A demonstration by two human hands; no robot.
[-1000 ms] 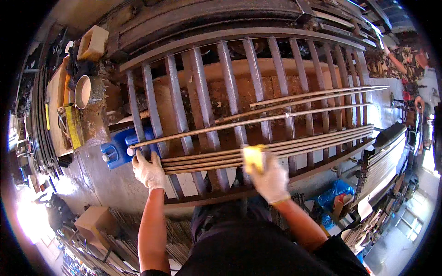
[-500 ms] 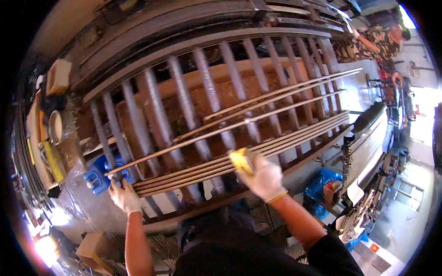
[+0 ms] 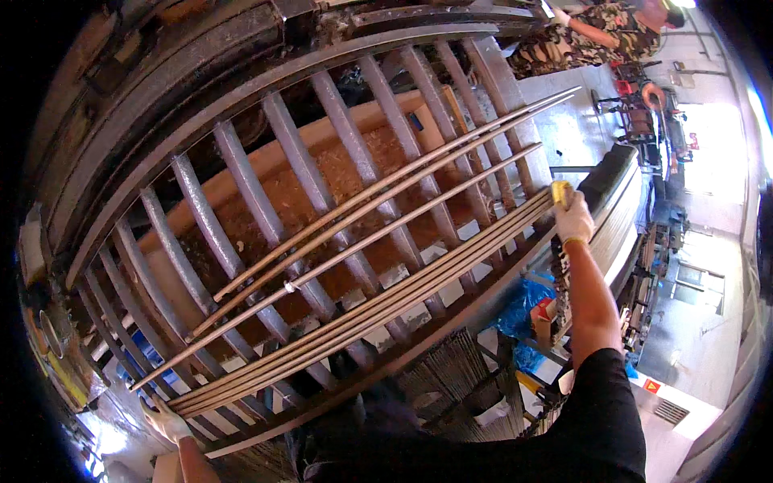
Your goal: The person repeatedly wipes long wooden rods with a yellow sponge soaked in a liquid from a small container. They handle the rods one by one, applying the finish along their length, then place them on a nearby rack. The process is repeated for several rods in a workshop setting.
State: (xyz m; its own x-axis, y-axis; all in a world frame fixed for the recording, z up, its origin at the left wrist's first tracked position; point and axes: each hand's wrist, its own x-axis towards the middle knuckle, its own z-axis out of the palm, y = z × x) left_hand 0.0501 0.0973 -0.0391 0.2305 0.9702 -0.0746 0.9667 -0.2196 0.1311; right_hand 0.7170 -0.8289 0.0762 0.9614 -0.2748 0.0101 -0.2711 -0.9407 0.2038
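Several slim metal-looking rods [image 3: 407, 291] lie side by side across the slats of a dark metal rack [image 3: 278, 133]. Farther from me on the same slats rest three more rods [image 3: 412, 216], spaced apart, the nearest with a small white lump [image 3: 291, 286] on it. My right hand [image 3: 575, 219], in a white glove, closes on a small yellow pad-like thing [image 3: 561, 191] at the right end of the near bundle. At the bundle's left end my gloved left hand [image 3: 167, 420] is open, its fingers stretched out beside the rod tips.
Beneath the slats sits a brown-floored wooden box [image 3: 322, 165]. A blue container [image 3: 149, 354] stands below the rack's left end. Blue plastic [image 3: 523, 310] and a small red-and-white box [image 3: 545, 314] lie right of me. A person in camouflage clothing [image 3: 564, 50] is at the far right.
My right hand has slid rightward along the near rods with the yellow thing, from their middle to their right end. The view has shifted; my left hand stays by the left ends.
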